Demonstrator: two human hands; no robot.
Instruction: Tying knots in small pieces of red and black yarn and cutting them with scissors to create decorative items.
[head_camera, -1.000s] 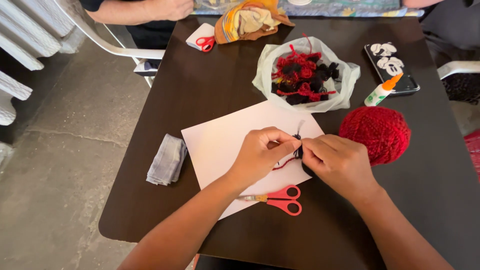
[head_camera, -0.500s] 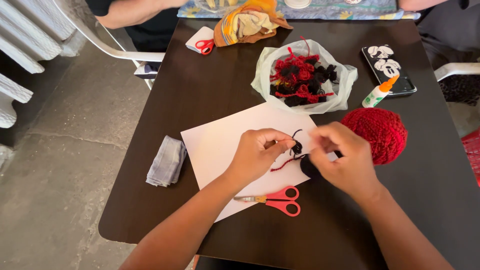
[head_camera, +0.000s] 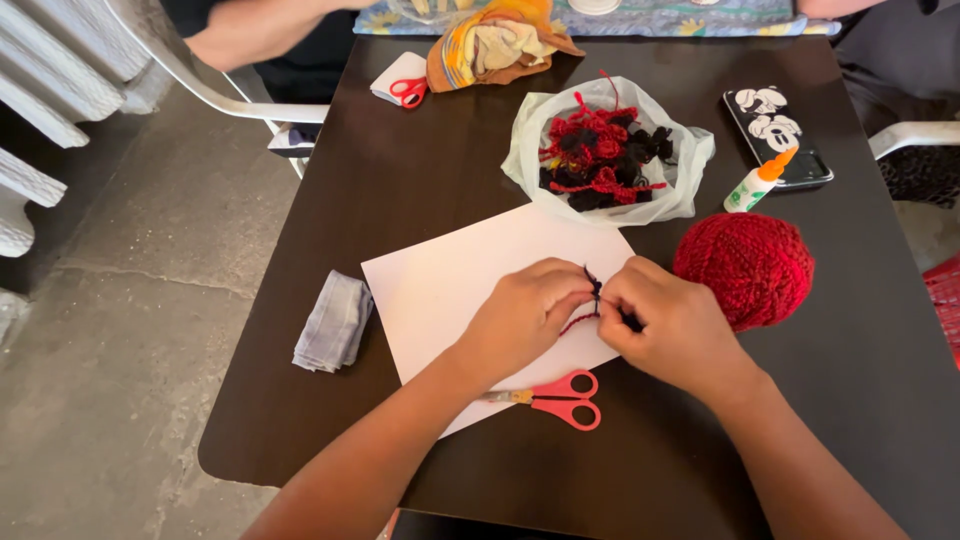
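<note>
- Head view, grip: my left hand (head_camera: 525, 315) and my right hand (head_camera: 668, 325) meet fingertip to fingertip over the white sheet of paper (head_camera: 455, 290). Both are closed in a pinch on a small yarn piece (head_camera: 592, 297) of dark and red strands. A dark end stands up just above the fingers; a red strand trails down between the hands onto the paper.
- Head view, grip detail: I cannot tell how much of the piece lies hidden inside either pinch.
- Head view, position of the piece: it sits at the right edge of the paper, near the middle of the dark table (head_camera: 400, 180), with both hands resting low over the sheet.
- Head view, near my right hand: a ball of red yarn (head_camera: 748, 268) lies on the table just beside the back of that hand.
- Head view, near my wrists: red-handled scissors (head_camera: 552, 398) lie partly on the lower edge of the paper, blades pointing left.
- Head view, left of the paper: a folded grey cloth (head_camera: 333, 322) lies on the table, just apart from the sheet.
- Head view, far side: an open plastic bag (head_camera: 680, 170) holds red and black yarn pieces; a small glue bottle (head_camera: 757, 182) with an orange tip leans against a phone (head_camera: 778, 135) to its right.
- Head view, top edge: a second pair of red scissors (head_camera: 408, 90) lies beside a bundle of orange and cream fabric (head_camera: 495, 45); another person's arm (head_camera: 250, 35) shows at the upper left.
</note>
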